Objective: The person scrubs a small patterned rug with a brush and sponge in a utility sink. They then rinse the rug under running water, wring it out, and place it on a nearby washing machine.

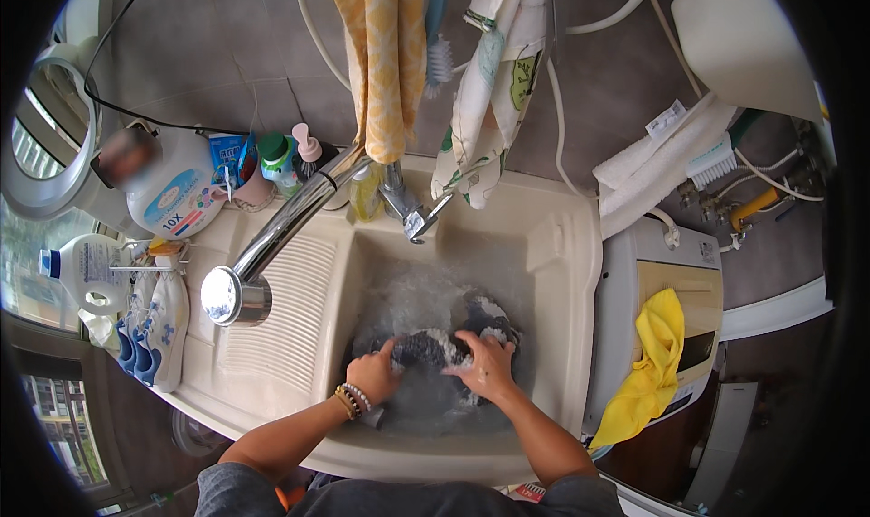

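A dark wet cloth [425, 347] with patches of suds lies in cloudy grey water [421, 415] inside a beige laundry sink [561, 327]. My left hand [375, 375], with beaded bracelets on its wrist, grips the cloth's left part. On the right, my right hand [486, 369] holds another bunched part, its thumb and forefinger apart around the fabric. Some of the cloth and of the left fingertips is hidden under water or behind the hands. A chrome tap [413, 221] stands at the sink's back wall, beyond both hands.
Left of the basin is a ribbed washboard [282, 313], with a large chrome faucet [285, 225] reaching over it. Detergent bottles [180, 191] and white-and-blue shoes [160, 333] line the left side. Towels [384, 68] hang above. A yellow cloth [649, 374] drapes over a washing machine [618, 279] at right.
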{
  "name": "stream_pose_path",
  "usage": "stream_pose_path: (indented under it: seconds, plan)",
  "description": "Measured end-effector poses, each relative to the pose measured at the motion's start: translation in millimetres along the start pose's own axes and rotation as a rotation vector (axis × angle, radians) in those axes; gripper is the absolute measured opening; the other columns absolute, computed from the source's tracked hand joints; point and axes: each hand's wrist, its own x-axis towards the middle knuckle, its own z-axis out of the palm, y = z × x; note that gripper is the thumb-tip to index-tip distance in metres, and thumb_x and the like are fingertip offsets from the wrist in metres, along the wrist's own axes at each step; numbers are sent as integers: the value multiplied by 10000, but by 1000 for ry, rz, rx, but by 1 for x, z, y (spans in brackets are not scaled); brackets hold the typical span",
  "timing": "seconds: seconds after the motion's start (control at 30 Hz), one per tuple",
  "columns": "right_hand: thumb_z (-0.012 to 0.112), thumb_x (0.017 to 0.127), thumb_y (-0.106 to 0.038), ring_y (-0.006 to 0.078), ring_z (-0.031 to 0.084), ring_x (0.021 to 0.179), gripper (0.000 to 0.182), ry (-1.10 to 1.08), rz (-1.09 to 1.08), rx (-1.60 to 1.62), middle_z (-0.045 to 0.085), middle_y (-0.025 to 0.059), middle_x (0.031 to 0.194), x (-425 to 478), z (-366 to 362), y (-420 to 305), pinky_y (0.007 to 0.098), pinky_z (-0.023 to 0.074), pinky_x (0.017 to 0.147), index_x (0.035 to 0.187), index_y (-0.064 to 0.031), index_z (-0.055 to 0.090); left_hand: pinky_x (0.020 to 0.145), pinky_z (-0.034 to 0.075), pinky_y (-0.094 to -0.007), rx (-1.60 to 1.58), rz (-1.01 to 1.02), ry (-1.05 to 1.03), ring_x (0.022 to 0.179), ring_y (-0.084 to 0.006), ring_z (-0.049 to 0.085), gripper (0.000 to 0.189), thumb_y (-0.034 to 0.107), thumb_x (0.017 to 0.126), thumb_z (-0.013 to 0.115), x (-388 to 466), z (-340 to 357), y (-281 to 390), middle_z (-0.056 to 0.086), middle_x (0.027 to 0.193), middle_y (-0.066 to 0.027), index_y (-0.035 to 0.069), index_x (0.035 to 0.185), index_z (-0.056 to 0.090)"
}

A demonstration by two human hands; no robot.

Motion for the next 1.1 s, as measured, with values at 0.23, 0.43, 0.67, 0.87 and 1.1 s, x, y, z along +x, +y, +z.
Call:
stream_pose_path:
  seconds: [0.23,0.43,0.67,0.87,1.1]
  plan:
    - [690,571,-670,342,386,1221,660,-159,-250,-352,500,146,1200,-48,-20,0,713,165,927,844,-68,690,920,368,-596,244,457,-35,1198,-386,430,589,329,699,686,-31,41,-6,497,1223,-181,285,1257,502]
    - [682,533,-727,463,258,1275,1092,-290,-89,-355,202,171,1449,-12,27,22,706,255,899,1435,-320,221,941,348,-616,306,211,-211,1309,-427,248,797,531,673,682,12,81,-4,189,1453,-161,319,1362,343]
    - [622,671,-667,389,342,1217,773,-424,-75,-421,331,149,1354,40,53,25,584,344,852,1265,-189,497,946,419,-440,125,-41,-529,1235,-314,418,794,539,705,622,75,118,-36,392,1371,-156,210,1373,350]
    - [615,743,-515,359,451,1167,604,-374,-51,-442,501,185,1263,73,104,45,528,354,921,1188,-108,576,952,416,-438,89,-174,-637,1203,-343,448,756,502,721,619,109,160,-72,435,1326,-190,171,1355,375]
    - [619,746,-371,299,583,1011,375,-408,103,-328,627,130,1073,135,115,63,401,470,843,980,-82,667,960,411,-435,9,-297,-470,1165,-377,483,713,460,740,615,151,121,-65,486,1273,-229,125,1333,404]
